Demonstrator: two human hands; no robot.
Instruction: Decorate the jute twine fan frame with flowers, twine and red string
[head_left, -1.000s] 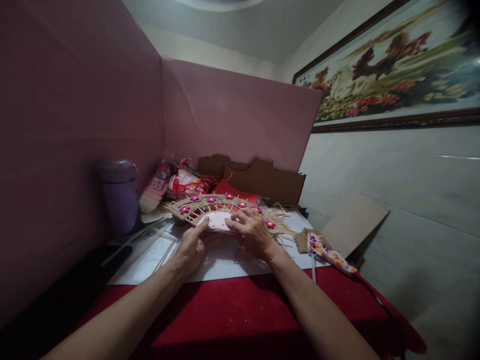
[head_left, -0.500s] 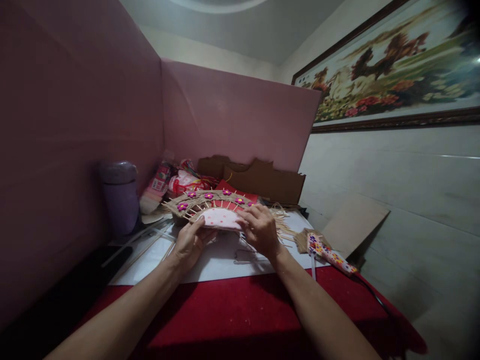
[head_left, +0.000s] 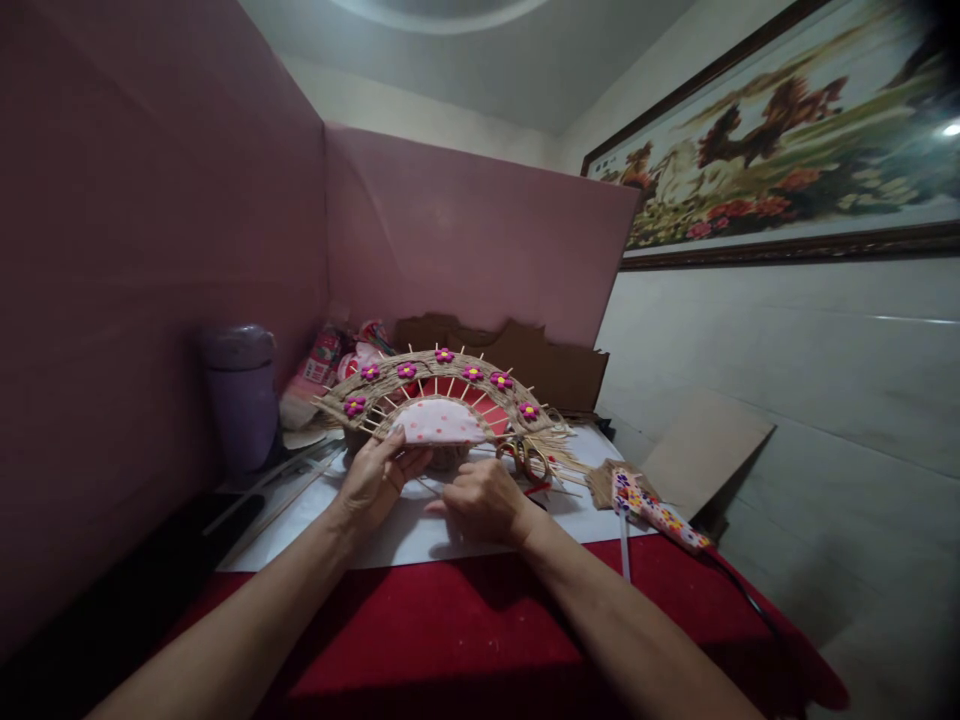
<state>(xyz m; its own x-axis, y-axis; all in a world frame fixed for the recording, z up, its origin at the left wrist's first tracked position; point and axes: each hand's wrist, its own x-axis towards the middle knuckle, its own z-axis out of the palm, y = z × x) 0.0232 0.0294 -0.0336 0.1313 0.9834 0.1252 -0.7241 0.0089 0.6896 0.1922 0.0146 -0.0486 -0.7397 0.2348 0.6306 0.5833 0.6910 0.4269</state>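
Observation:
My left hand [head_left: 377, 480] grips the lower edge of a half-round woven fan [head_left: 439, 395] and holds it upright above the white sheet [head_left: 420, 535]. The fan has a pink dotted centre, thin wooden spokes, a jute band and purple flowers along its arc. My right hand [head_left: 480, 500] is off the fan, lowered over the sheet with fingers curled at a thin stick; what it holds is unclear. Scissors [head_left: 525, 460] with looped handles lie just beyond that hand.
A purple flask [head_left: 240, 390] stands at the left by the pink partition. Packets and cut cardboard [head_left: 525, 360] sit behind the fan. A flowered paper piece on a stick [head_left: 656, 510] lies at the right on the red cloth [head_left: 487, 640]. Loose sticks lie at the sheet's left.
The fan has been lifted from lying flat to standing upright in my left hand. My right hand has let go of it and dropped to the sheet, uncovering the scissors.

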